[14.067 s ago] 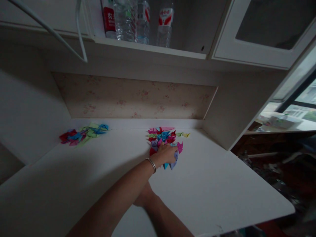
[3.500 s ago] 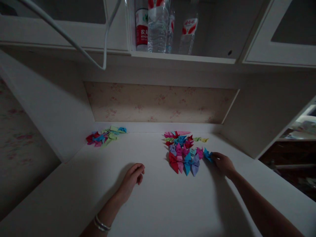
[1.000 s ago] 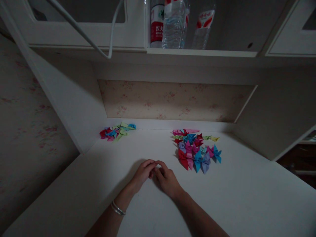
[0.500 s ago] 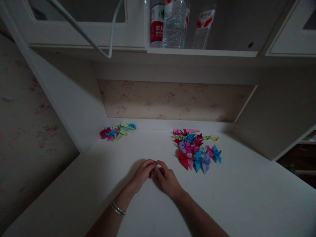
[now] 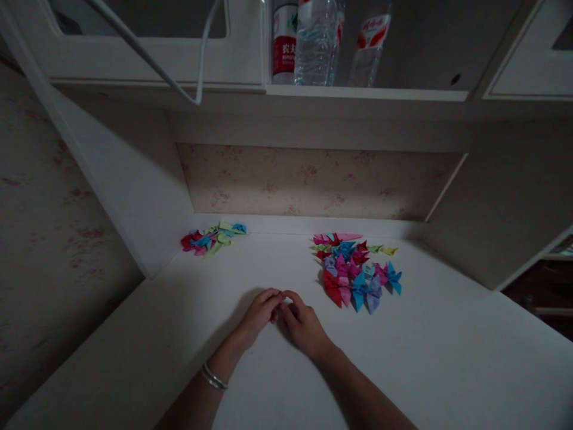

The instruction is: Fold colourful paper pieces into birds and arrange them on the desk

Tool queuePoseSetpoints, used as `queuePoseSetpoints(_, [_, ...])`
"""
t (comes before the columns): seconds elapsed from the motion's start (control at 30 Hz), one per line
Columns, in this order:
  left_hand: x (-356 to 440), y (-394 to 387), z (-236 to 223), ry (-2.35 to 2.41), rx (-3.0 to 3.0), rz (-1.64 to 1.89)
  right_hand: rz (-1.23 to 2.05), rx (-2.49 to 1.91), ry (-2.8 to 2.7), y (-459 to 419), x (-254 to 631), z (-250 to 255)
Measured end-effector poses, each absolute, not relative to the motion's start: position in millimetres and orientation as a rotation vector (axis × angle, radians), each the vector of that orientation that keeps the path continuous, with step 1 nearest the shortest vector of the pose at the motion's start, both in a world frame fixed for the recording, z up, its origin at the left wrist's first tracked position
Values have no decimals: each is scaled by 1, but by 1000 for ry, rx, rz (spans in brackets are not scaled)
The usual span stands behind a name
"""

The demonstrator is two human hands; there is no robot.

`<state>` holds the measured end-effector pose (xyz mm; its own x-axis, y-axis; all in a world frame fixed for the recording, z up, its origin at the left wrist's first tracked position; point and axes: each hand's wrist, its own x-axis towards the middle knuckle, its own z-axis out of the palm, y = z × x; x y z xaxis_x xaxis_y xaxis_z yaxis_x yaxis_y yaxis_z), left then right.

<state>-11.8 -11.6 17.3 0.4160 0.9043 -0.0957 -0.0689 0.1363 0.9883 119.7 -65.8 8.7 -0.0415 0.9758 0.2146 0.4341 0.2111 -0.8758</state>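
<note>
Over the middle of the white desk (image 5: pixel 286 382), my left hand (image 5: pixel 262 312) and my right hand (image 5: pixel 304 325) meet at the fingertips. Both are closed, thumbs and fingers pinched together; whatever they may hold is hidden behind the fingers. To the right of my right hand, folded paper pieces (image 5: pixel 359 291) in red, pink, blue, purple and green lie in rows, shaped like origami cranes. Farther back on the left lies a smaller heap of folded paper pieces (image 5: pixel 208 240) in green, blue, pink and red. A silver bangle (image 5: pixel 213 377) circles my left wrist.
A shelf (image 5: pixel 367 93) overhangs the desk, with clear plastic bottles (image 5: pixel 316 48) and a red-labelled bottle (image 5: pixel 285 51) on it. A white cable (image 5: pixel 170 80) dangles in front of the cabinet at upper left. Side panels (image 5: pixel 120 179) flank the desk's back.
</note>
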Motion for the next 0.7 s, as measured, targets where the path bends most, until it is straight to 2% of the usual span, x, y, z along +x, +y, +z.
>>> queuePoseSetpoints(0.37, [-13,-9,15,914,1296,833,725,-1376,-1665,-63,120,5])
queuePoseSetpoints(0.5, [-21,-3,13,964,1486,822,696,-1405,-1708,-62,120,4])
queuePoseSetpoints(0.7, [-52,45,12,1331,1799,909,623,-1309,-1889,-64,120,9])
